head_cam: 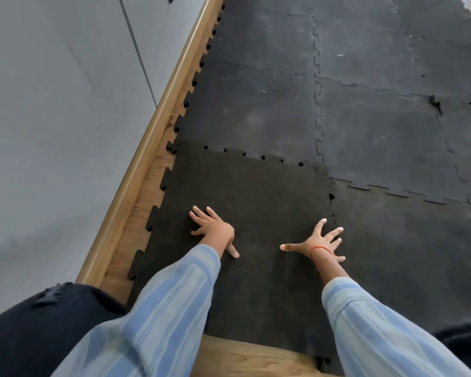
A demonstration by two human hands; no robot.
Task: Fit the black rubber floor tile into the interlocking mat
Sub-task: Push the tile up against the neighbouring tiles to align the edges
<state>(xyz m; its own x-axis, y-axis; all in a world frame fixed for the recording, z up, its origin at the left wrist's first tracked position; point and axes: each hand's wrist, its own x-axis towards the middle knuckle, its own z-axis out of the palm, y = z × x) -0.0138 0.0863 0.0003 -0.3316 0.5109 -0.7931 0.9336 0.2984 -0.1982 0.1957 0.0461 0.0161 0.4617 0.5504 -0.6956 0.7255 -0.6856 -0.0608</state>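
Observation:
The black rubber floor tile point(250, 186) lies flat at the near left corner of the interlocking mat point(378, 126). Its toothed far edge overlaps the neighbouring tiles, and small gaps show along that seam. My left hand point(214, 229) rests palm down on the tile's left half, fingers spread. My right hand point(320, 242), with a red thread on the wrist, presses flat near the tile's right edge, fingers spread wide. Neither hand holds anything.
A wooden skirting board point(152, 142) and a grey wall point(52, 118) run along the left. A strip of wooden floor point(245, 357) shows at the tile's near edge. My dark-trousered knee point(46, 322) is at the bottom left.

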